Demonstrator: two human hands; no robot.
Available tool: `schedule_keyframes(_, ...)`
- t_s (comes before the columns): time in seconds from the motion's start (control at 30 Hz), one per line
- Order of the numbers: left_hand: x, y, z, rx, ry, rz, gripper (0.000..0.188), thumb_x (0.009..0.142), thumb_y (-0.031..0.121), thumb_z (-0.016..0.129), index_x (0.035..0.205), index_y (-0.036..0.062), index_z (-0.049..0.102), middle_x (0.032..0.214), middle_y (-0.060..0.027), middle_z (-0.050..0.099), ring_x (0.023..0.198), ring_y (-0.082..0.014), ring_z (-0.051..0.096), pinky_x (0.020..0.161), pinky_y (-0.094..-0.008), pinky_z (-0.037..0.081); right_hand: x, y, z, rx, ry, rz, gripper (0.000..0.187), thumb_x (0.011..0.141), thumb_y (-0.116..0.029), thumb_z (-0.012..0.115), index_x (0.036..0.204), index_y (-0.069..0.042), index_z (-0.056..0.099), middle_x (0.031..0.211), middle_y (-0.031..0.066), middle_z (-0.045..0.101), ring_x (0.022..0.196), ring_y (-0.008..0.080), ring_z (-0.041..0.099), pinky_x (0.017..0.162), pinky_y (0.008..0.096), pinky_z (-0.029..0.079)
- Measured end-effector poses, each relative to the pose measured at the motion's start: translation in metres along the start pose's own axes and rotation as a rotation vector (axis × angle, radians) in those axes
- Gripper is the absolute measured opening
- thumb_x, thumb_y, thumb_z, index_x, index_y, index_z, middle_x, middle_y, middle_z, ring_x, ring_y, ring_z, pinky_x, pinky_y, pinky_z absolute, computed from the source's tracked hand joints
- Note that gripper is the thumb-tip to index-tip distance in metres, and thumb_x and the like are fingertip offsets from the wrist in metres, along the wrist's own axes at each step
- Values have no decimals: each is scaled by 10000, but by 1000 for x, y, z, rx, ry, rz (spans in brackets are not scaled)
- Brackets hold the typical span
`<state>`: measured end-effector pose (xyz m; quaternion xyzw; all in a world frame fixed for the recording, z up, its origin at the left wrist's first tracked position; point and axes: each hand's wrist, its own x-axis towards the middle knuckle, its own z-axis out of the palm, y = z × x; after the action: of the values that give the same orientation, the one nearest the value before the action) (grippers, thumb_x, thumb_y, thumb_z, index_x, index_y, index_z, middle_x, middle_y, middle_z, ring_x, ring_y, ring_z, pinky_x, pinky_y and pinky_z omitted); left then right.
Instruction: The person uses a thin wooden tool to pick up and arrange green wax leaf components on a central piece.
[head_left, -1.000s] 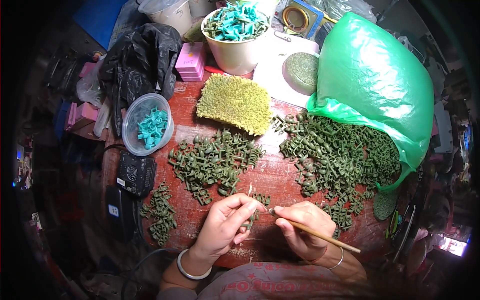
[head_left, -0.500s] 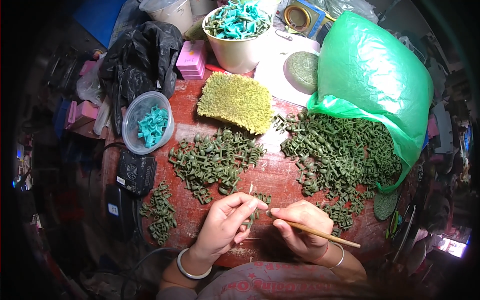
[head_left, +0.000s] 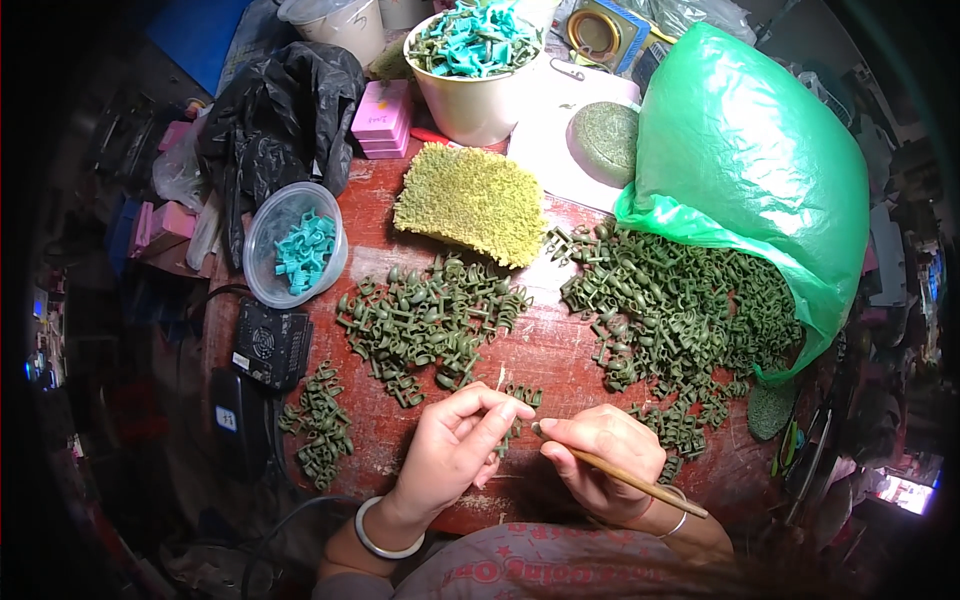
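My left hand (head_left: 452, 445) is closed, thumb and forefinger pinched together near the table's front. Part of a small dark green piece (head_left: 507, 436) shows at those fingers, mostly hidden. A thin tool with a wooden handle (head_left: 640, 482) is gripped in my right hand (head_left: 605, 462), its dark tip pointing left at the left fingertips, a small gap apart. Just beyond the fingers lies a short row of green pieces (head_left: 524, 394). Farther out is a heap of similar ring-like green pieces (head_left: 430, 320), and a smaller heap (head_left: 320, 428) lies to the left.
A large green pile (head_left: 680, 310) spills from a green plastic bag (head_left: 750, 170) at right. A yellow-green sponge-like block (head_left: 470, 205) stands mid-table. Round it are a plastic tub with turquoise pieces (head_left: 258, 262), a full white bucket (head_left: 470, 108), pink blocks (head_left: 382, 118) and a black bag (head_left: 285, 130).
The rear end of the wooden-handled tool has swung down and slightly left as my right hand turned a little. My left hand has barely moved.
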<state>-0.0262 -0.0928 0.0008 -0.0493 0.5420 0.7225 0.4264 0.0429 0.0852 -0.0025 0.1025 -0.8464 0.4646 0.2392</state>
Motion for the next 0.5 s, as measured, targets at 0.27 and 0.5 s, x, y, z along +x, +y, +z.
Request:
schedule_keyframes(0.27, 0, 1, -1, 31, -18, 12, 176, 1022, 109, 533, 998, -28, 642, 903, -14, 558, 503, -31, 467, 443, -186, 372, 0, -1, 0, 13, 20, -4, 204, 796, -36, 785, 971, 35, 707, 728, 100, 660, 584, 219, 629, 521, 306, 508)
schedule_keyframes(0.5, 0, -4, -9, -93, -44, -11, 205, 1037, 139, 501, 1021, -29, 619, 879, -33, 558, 503, -45, 452, 448, -180, 380, -4, -1, 0, 4, 44, 92, 226, 814, 1, 752, 1026, 29, 678, 763, 129, 671, 581, 231, 637, 518, 308, 504)
